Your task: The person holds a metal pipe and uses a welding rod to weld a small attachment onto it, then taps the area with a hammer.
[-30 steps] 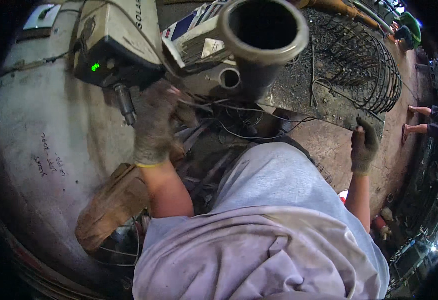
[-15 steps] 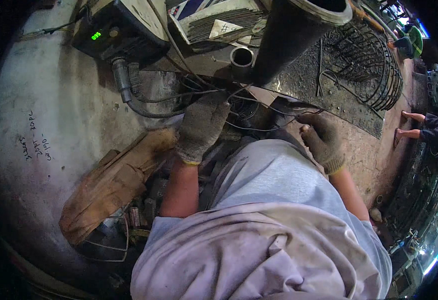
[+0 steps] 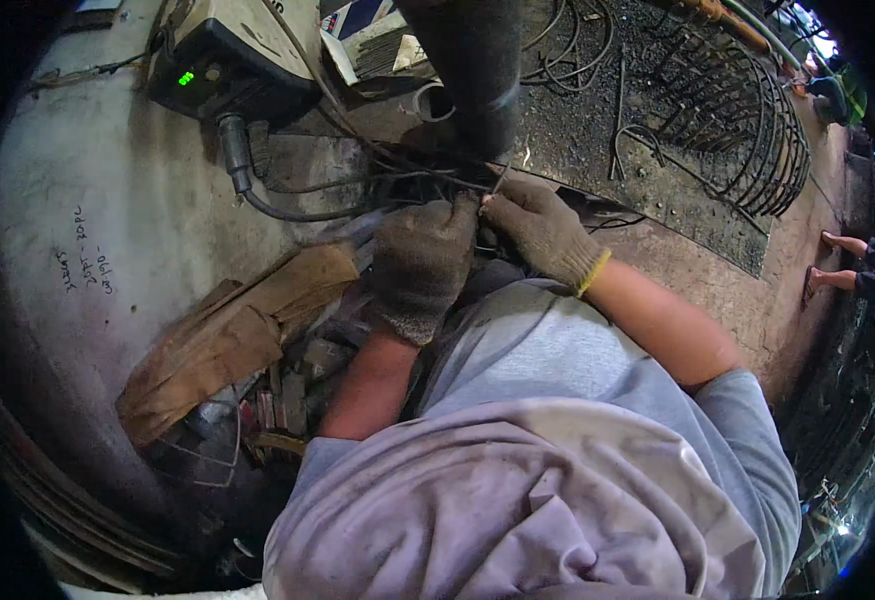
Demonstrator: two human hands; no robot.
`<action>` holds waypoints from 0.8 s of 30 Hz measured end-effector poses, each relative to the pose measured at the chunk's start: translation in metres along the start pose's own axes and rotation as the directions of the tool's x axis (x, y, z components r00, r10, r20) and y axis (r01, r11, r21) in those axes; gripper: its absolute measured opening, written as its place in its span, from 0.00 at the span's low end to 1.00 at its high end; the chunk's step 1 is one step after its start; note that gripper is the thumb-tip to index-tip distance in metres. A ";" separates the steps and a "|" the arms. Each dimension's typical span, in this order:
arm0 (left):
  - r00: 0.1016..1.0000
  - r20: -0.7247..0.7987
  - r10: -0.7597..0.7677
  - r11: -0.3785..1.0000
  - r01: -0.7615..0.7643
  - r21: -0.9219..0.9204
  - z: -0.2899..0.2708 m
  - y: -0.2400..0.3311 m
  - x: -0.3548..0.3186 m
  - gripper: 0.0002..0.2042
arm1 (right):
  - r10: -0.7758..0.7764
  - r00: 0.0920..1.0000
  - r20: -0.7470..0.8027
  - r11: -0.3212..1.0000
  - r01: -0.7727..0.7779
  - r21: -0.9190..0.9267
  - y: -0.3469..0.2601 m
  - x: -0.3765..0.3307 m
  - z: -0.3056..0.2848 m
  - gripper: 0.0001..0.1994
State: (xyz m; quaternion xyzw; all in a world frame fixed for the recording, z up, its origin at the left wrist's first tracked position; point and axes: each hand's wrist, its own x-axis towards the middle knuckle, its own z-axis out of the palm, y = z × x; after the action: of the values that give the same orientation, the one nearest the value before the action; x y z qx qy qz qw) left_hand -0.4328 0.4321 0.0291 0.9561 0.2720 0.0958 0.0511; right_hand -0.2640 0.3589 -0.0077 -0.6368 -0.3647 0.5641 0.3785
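My left hand, in a dirty knitted glove, is closed with its fingertips up against the right hand's. Whatever it grips is hidden. My right hand, gloved the same way with a yellow cuff edge, pinches at the lower end of a thin rod. The rod sticks up a short way from between the fingertips, just below the foot of a large dark pipe. Dark cables run in toward both hands from the left.
A machine with a lit green display stands at the upper left. A short pipe, a box of thin rods and a curved wire frame lie on the worktop. A brown cloth hangs at left. Another person's legs show at right.
My right hand has moved left and up to meet the left hand, and a thin rod now shows at its fingertips. The view has shifted, and the large pipe appears further left.
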 end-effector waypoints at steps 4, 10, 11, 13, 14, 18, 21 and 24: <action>0.956 -0.177 -0.233 0.960 0.198 -0.196 0.005 0.000 -0.012 0.08 | -0.127 0.991 0.034 0.992 0.127 0.014 0.003 0.009 0.003 0.19; 0.701 0.119 -0.703 0.417 0.542 -0.730 0.048 -0.046 -0.049 0.16 | -0.012 0.990 0.141 0.994 -0.004 0.112 -0.020 0.008 0.006 0.18; 0.669 0.286 -0.686 0.257 0.591 -0.765 0.054 -0.057 -0.052 0.18 | -0.013 0.991 0.136 0.994 -0.002 0.110 -0.024 0.009 0.007 0.18; 0.876 0.138 -0.463 0.701 0.457 -0.547 0.063 -0.073 -0.050 0.18 | -0.055 0.995 0.079 0.997 0.060 -0.058 -0.026 0.012 0.008 0.18; 0.997 -0.022 -0.067 0.993 0.065 -0.094 0.056 -0.074 -0.043 0.17 | -0.040 0.997 0.066 0.998 0.044 -0.054 -0.018 0.015 0.011 0.18; 0.704 0.496 -0.508 0.042 0.596 -0.802 0.032 -0.062 -0.005 0.14 | -0.084 0.994 -0.066 0.996 0.086 0.022 0.007 0.020 0.014 0.19; 0.999 0.045 -0.025 0.859 0.045 -0.511 0.061 -0.082 -0.008 0.13 | 0.128 0.988 -0.091 0.975 -0.108 0.194 -0.005 0.003 0.009 0.18; 0.997 0.012 0.075 0.953 -0.069 -0.294 0.065 -0.061 0.012 0.13 | 0.258 0.949 -0.183 0.898 -0.166 0.407 0.006 -0.003 0.011 0.14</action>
State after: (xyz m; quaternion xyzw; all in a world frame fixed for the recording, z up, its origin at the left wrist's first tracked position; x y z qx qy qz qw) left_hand -0.4404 0.4873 -0.0415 0.9483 0.2192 0.1259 0.1920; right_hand -0.2754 0.3547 -0.0127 -0.6472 -0.1274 0.5844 0.4727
